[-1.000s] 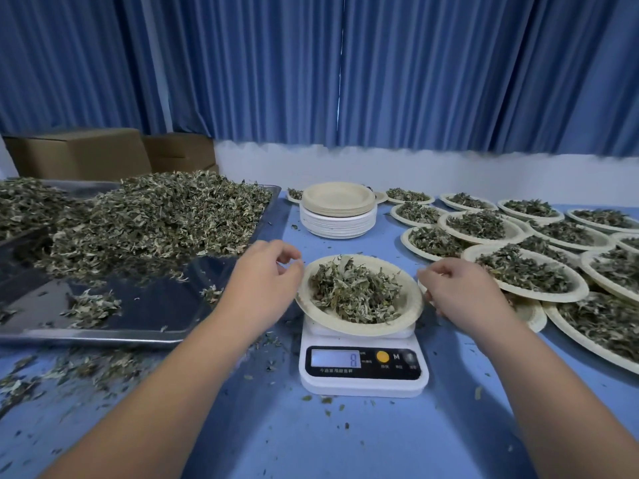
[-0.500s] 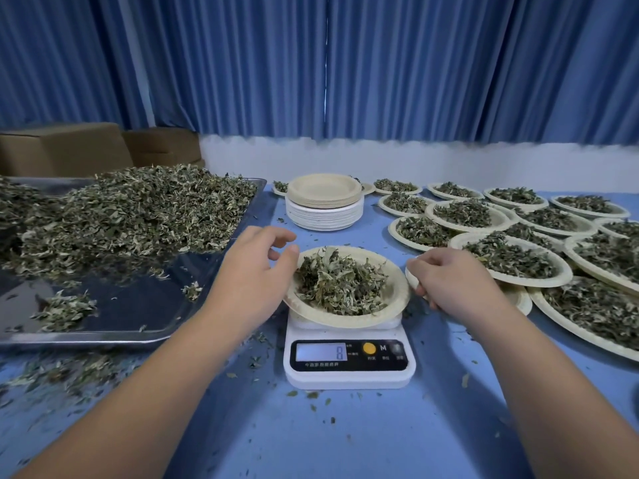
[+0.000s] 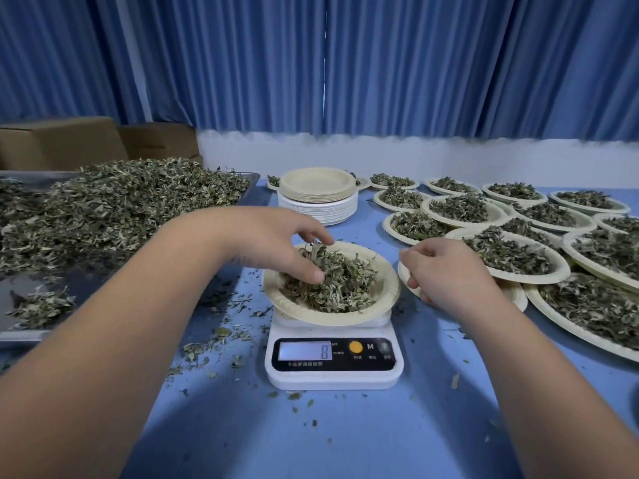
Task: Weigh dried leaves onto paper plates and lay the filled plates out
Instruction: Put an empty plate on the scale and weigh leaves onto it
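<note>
A paper plate (image 3: pixel 380 307) heaped with dried leaves (image 3: pixel 349 288) sits on a white kitchen scale (image 3: pixel 332 373) whose display reads 8. My left hand (image 3: pixel 269 243) reaches over the plate's left side, thumb and fingers pinching a clump of its leaves. My right hand (image 3: pixel 449 274) hovers just right of the plate with loosely curled fingers, holding nothing. Several filled plates (image 3: pixel 511 257) lie overlapping to the right. A stack of empty plates (image 3: pixel 316 198) stands behind the scale.
A metal tray (image 3: pixel 20 335) at left holds a big heap of dried leaves (image 3: pixel 121 205). Leaf crumbs litter the blue table (image 3: pixel 345 437) around the scale. Cardboard boxes (image 3: pixel 62 143) stand at the back left, with blue curtains (image 3: pixel 380 63) behind.
My left hand moved from the plate's left rim into the leaves and pinches some. My right hand drew slightly away from the right rim. The scale reading stays at 8.
</note>
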The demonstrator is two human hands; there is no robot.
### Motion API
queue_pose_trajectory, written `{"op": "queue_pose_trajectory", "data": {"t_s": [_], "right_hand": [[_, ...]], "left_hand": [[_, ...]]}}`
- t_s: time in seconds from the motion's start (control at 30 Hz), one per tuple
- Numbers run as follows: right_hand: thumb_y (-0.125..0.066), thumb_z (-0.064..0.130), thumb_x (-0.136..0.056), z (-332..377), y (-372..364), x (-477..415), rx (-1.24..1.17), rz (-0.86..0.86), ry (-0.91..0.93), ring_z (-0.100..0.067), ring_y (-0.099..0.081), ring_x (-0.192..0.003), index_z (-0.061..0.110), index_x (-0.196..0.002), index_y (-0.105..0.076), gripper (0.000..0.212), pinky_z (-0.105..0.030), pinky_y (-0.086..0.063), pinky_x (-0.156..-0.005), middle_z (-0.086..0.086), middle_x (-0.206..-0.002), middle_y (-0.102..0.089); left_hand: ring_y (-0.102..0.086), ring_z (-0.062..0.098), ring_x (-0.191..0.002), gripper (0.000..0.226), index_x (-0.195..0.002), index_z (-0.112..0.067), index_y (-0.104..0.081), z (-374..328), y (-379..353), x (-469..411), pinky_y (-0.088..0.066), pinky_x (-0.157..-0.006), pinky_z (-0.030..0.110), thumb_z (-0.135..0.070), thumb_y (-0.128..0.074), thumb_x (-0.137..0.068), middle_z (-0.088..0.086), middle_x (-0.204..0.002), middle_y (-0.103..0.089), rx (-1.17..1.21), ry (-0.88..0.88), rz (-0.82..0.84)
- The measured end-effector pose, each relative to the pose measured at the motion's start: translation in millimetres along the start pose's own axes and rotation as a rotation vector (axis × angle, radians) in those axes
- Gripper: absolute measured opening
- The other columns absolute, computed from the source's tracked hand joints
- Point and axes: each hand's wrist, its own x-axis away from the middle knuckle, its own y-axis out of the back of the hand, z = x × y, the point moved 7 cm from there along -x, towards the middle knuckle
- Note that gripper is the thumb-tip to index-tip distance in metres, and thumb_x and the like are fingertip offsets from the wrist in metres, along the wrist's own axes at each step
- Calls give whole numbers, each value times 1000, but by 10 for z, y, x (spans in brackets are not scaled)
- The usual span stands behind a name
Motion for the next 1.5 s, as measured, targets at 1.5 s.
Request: {"op": "queue_pose_trajectory", "data": {"t_s": [1.5], "right_hand": [[-57, 28, -90, -62, -40, -47, 36, -53, 46, -24, -48, -56, -2, -72, -62, 35, -31, -41, -59, -24, -72, -63]], "left_hand": [[-54, 15, -64, 34, -123, -24, -62, 1608, 215, 793, -35, -50, 24, -28, -66, -90, -6, -81, -54, 263, 441, -900]]}}
